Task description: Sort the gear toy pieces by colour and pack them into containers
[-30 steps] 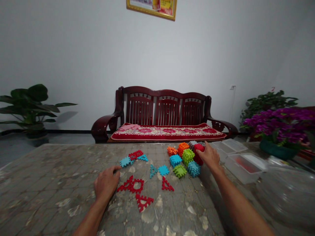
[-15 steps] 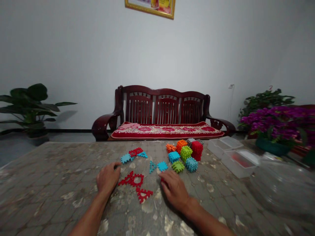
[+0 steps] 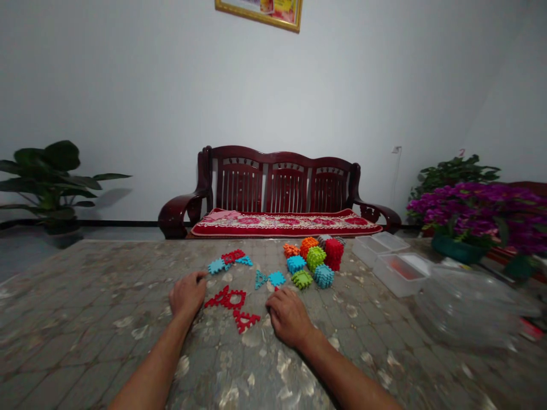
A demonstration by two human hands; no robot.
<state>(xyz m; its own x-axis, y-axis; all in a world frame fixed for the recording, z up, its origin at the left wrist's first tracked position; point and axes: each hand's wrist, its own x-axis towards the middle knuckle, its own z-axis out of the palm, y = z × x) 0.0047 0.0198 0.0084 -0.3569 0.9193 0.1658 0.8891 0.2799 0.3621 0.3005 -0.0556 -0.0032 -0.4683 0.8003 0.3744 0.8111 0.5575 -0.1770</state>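
Observation:
My left hand (image 3: 188, 295) rests on the table, its fingers loosely bent with a gap by the thumb and nothing seen in them. Beside it lie joined red toothed building pieces (image 3: 236, 300), with triangles and a holed square. My right hand (image 3: 289, 316) is closed, palm down; a bit of red piece (image 3: 276, 288) shows at its fingertips, the remainder hidden. Just beyond it lie a blue square piece (image 3: 277, 278) and a teal triangle piece (image 3: 260, 279), touching or nearly so. Farther back is a joined group with a light blue square (image 3: 216, 266), a red piece (image 3: 233, 256) and a blue triangle (image 3: 245, 261).
Stacks of toothed pieces stand at the back right, among them red (image 3: 334, 254), green (image 3: 316, 258) and teal (image 3: 323, 277). To their right are clear plastic boxes (image 3: 395, 289), a clear lidded container (image 3: 465, 310) and purple flowers (image 3: 465, 208). A wooden bench (image 3: 282, 154) stands beyond the table.
The view has shifted slightly, with the table's things a little higher and farther left. Both hands keep about the same places among the pieces.

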